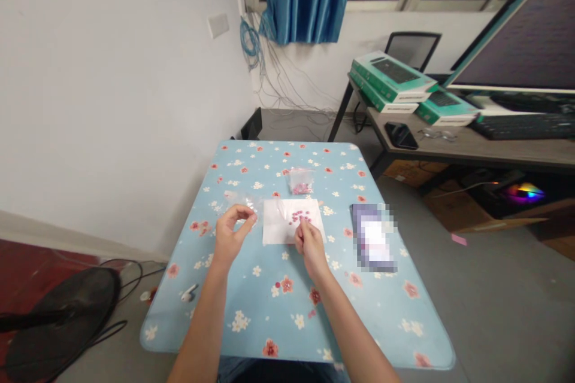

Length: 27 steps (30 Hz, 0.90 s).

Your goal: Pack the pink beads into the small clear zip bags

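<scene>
My left hand (231, 233) is raised over the left side of a white sheet of paper (273, 230), thumb and forefinger closed in a pinch. Whatever is between those fingertips is too small to make out. My right hand (311, 243) is closed at the sheet's lower right, its fingertips against or just beside a scatter of small reddish-pink beads (300, 215). I cannot make out what it grips. A clear bag (246, 200) lies behind my left hand, partly covered by it. Beyond the paper sits a small zip bag (300, 181) with more reddish-pink pieces at its bottom.
A blue flowered cloth (256, 311) covers the table. On it lie a white earbud (189, 293) at the left and a blurred-out phone-like object (374, 238) at the right. A desk (431, 146) with green keyboard boxes (390, 81) stands at the right; a wall borders the left.
</scene>
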Each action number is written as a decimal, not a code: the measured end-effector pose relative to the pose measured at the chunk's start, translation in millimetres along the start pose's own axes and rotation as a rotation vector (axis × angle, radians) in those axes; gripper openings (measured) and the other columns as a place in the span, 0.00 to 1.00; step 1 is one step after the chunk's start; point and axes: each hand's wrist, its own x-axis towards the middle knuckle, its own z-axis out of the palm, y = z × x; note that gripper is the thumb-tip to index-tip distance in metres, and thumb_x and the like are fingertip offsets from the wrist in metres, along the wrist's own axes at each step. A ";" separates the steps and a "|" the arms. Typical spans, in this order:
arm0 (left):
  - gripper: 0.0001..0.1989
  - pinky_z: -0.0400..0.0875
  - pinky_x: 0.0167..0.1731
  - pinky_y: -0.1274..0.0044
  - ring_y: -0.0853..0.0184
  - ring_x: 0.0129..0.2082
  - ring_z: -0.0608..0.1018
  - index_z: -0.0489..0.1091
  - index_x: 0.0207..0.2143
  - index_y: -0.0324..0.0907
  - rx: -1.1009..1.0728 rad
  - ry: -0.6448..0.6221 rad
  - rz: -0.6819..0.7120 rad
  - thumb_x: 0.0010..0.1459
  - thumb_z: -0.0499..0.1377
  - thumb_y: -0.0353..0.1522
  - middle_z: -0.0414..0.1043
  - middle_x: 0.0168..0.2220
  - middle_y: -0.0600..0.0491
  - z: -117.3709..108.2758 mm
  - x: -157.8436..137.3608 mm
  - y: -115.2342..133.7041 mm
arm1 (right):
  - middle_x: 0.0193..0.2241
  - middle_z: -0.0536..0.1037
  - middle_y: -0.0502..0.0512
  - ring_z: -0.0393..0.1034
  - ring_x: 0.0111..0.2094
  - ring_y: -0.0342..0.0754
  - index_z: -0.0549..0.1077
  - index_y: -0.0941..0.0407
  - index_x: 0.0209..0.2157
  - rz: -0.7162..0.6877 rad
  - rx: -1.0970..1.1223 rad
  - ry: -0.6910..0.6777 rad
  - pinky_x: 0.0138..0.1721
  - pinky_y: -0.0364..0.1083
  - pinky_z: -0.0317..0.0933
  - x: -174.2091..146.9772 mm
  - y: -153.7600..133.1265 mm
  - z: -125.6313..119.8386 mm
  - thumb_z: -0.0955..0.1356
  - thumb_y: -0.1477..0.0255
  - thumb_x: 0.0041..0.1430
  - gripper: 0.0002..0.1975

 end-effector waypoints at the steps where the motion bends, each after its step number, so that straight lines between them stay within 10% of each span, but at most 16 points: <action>1: 0.06 0.67 0.31 0.78 0.69 0.26 0.72 0.69 0.27 0.40 -0.031 0.025 -0.017 0.47 0.62 0.34 0.70 0.25 0.55 -2.1 4.9 -4.4 | 0.12 0.54 0.43 0.45 0.15 0.37 0.54 0.54 0.16 -0.105 -0.138 0.032 0.17 0.40 0.41 3.4 -2.5 -3.3 0.62 0.49 0.56 0.27; 5: 0.10 0.66 0.30 0.79 0.71 0.26 0.72 0.69 0.30 0.40 -0.092 0.103 -0.099 0.42 0.62 0.32 0.69 0.24 0.57 -6.7 21.4 -22.1 | 0.15 0.61 0.47 0.55 0.19 0.41 0.60 0.55 0.19 -0.432 -0.796 0.063 0.24 0.42 0.45 24.2 -15.5 -16.1 0.59 0.58 0.63 0.22; 11: 0.16 0.66 0.30 0.79 0.71 0.25 0.73 0.67 0.36 0.40 -0.147 0.172 -0.202 0.40 0.59 0.31 0.70 0.22 0.59 -3.9 25.8 -44.2 | 0.25 0.76 0.56 0.69 0.27 0.46 0.69 0.56 0.27 -0.459 -1.503 -0.013 0.26 0.43 0.46 55.4 -25.1 -15.6 0.57 0.64 0.66 0.18; 27: 0.16 0.62 0.24 0.81 0.73 0.20 0.68 0.68 0.38 0.42 0.268 0.312 -0.189 0.43 0.59 0.32 0.66 0.24 0.59 -17.5 24.9 -81.2 | 0.36 0.78 0.57 0.73 0.35 0.47 0.71 0.56 0.38 -0.438 -1.775 -0.163 0.30 0.42 0.53 67.9 -15.2 -8.6 0.53 0.65 0.68 0.19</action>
